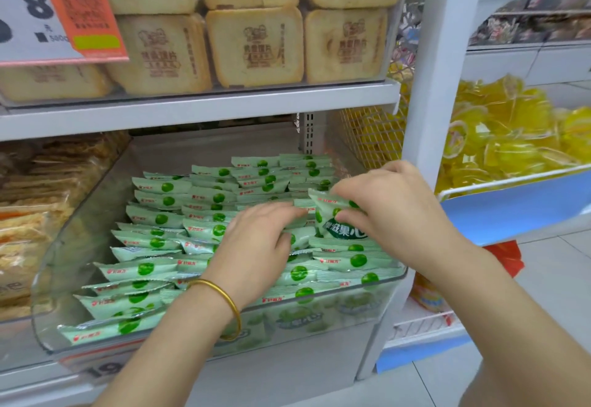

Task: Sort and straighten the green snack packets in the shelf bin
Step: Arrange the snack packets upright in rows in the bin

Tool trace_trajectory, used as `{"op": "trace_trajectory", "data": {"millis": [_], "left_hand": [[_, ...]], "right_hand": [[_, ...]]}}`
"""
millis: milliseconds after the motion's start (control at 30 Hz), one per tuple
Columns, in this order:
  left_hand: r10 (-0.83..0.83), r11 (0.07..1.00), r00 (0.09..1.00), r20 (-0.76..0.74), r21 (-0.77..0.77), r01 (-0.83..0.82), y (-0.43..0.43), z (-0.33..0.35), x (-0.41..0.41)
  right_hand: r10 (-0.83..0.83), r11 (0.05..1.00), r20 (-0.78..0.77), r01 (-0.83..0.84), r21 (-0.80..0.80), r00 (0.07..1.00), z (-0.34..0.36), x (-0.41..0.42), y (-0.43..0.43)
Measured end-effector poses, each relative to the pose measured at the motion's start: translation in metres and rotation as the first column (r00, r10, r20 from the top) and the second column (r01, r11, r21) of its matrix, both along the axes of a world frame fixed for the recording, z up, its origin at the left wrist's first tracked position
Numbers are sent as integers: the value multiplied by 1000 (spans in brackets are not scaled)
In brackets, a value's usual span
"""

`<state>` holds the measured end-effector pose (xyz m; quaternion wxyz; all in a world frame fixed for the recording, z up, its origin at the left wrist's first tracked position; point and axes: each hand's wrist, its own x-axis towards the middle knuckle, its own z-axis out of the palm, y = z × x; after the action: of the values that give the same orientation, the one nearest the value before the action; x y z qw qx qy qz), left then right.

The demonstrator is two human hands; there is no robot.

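Two hands are seen inside one clear shelf bin (80, 234) on the lower shelf.

Right hand (396, 211): the fingers (355, 216) and thumb are closed in a pinch on one green packet (329, 219). This packet is lifted clear of the rows at the right side of the bin, about halfway back. Its printed face is turned to the camera, and its long axis slants from upper left to lower right.

Left hand (256, 243): the fingers are bent and laid on the packets at mid-bin, with the tips just beside the lifted packet. Whether anything is gripped beneath them cannot be told. One gold bangle (232, 306) is worn on this wrist.

Green snack packets (153, 269): the bin is filled with them, in roughly three columns. They are too many and too overlapped for an exact count. They are laid flat and shingled front to back, with long axes running left to right and red logos toward the left ends. A few near the hands are skewed.

Elsewhere:
- Six pale stamped cake packs (256, 45) are visible on the shelf above.
- One price card (48, 13) is hung at upper left.
- Yellow packets (499, 138) are heaped in the bin to the right.
- Tan snack packs (28, 215) are stacked to the left.
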<state>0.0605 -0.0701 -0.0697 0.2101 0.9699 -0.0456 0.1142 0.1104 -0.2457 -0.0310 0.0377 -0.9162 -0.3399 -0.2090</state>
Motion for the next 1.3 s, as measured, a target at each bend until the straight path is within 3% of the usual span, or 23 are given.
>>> {"op": "trace_trajectory", "data": {"millis": [167,333,467,700,867,1033,1300], "left_hand": [[20,1000,1000,-1,-24,-20,2,0,-3],[21,999,1000,10,-36,-21,2,-1,-1],[23,999,1000,15,-30,-22,3,-1,2],[24,1000,999,38,-11,-24,5,-2,4],[28,1000,999,34,0,-28,7,-4,7],[31,1000,999,31,-5,-31,7,-3,8],[-7,1000,997,81,-20,8,6,-1,8]], "right_hand": [[1,981,-61,-13,-195,998,2,9,5],[15,984,-55,-25,-179,998,5,7,4],[-15,960,-50,1,-279,999,-9,6,15],[-42,994,-195,20,-110,980,-12,-1,8],[-61,985,-394,-8,-170,917,-15,-16,13],[-33,998,-377,7,-70,926,-11,-18,10],[-57,994,-503,-1,-113,862,-13,-11,15]]}}
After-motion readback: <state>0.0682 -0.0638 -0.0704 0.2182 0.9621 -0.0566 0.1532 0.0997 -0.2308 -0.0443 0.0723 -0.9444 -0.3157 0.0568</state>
